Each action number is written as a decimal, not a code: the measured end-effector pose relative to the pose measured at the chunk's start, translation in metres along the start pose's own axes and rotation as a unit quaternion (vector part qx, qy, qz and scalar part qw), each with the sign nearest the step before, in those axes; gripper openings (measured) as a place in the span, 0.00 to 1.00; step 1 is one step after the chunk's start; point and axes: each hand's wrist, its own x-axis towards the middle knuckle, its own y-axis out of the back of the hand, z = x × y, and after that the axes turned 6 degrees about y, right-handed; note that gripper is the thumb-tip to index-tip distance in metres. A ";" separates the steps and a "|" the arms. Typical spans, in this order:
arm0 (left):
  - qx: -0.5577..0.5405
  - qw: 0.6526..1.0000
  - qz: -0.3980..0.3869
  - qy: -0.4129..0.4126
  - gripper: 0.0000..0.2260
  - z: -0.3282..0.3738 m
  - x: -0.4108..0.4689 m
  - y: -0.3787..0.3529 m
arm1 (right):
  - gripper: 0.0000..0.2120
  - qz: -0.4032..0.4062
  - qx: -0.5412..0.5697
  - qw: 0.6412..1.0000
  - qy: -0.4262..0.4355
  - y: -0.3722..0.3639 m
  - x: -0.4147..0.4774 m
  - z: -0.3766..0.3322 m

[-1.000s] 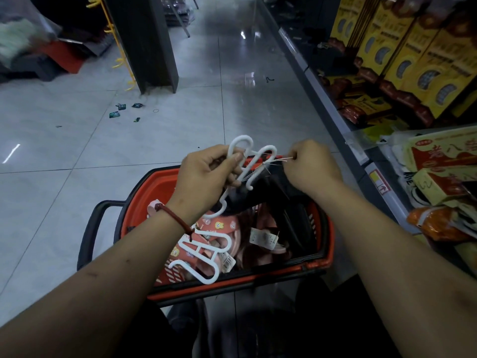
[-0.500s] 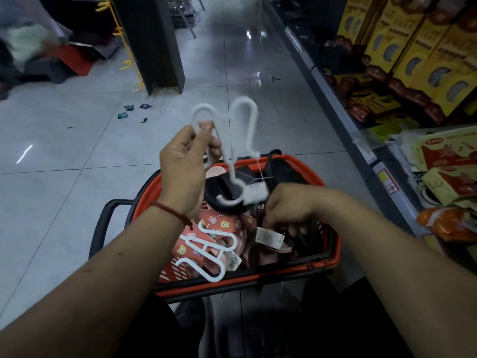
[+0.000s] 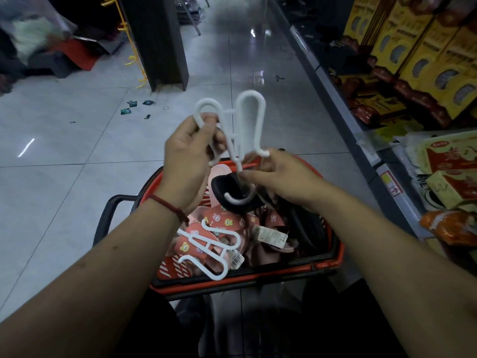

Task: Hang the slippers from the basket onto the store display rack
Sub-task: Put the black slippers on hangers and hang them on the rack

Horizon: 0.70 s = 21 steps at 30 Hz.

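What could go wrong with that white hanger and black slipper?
The black slipper seems to hang only on the white hanger, on its open bottom hook; a tilt could drop it into the basket. The left hand grips just one top loop, so the hanger may swing or snag.

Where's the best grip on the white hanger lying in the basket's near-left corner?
The white hanger lies flat atop the pink slippers, face up. Pinch its middle bars from above; the basket wall crowds its near hook loops, so a side approach looks awkward.
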 end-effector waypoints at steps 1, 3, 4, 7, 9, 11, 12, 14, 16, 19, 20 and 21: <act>-0.031 0.998 0.046 0.000 0.06 0.001 0.002 0.002 | 0.09 -0.009 -0.013 1.000 -0.008 -0.002 0.000 0.000; -0.093 0.988 0.126 0.012 0.06 0.004 0.008 0.013 | 0.10 0.017 0.032 0.999 -0.020 -0.002 0.001 0.001; -0.105 0.984 0.143 0.022 0.07 0.005 0.010 0.019 | 0.10 0.040 0.062 0.997 -0.016 -0.001 0.002 0.001; -0.056 0.989 0.120 0.060 0.10 0.003 0.011 0.027 | 0.11 0.062 0.061 0.996 -0.003 0.006 0.002 -0.002; 0.020 0.992 0.087 0.092 0.13 0.001 0.009 0.027 | 0.11 0.086 0.047 0.995 0.000 0.007 0.001 -0.001; 0.101 0.987 0.047 0.116 0.15 0.000 0.007 0.027 | 0.10 0.137 0.058 0.989 0.003 0.009 0.001 -0.001; 0.126 0.984 0.026 0.126 0.16 -0.001 0.007 0.028 | 0.11 0.160 0.064 0.985 0.002 0.011 0.001 -0.002; 0.144 0.979 -0.024 0.144 0.16 -0.001 0.007 0.031 | 0.12 0.185 0.084 0.979 0.000 0.015 0.001 -0.002; 0.179 0.971 -0.084 0.135 0.11 -0.002 0.005 0.029 | 0.13 0.194 0.091 0.977 -0.001 0.017 0.000 0.000; 0.208 0.970 -0.087 0.089 0.10 -0.003 0.001 0.021 | 0.12 0.245 0.104 0.964 -0.005 0.022 -0.001 0.001; 0.178 0.979 -0.053 0.084 0.11 -0.003 0.002 0.021 | 0.11 0.255 0.125 0.959 -0.002 0.026 -0.002 0.001; 0.143 0.986 -0.008 0.081 0.11 -0.002 0.005 0.023 | 0.11 0.254 0.157 0.954 0.004 0.031 -0.003 0.000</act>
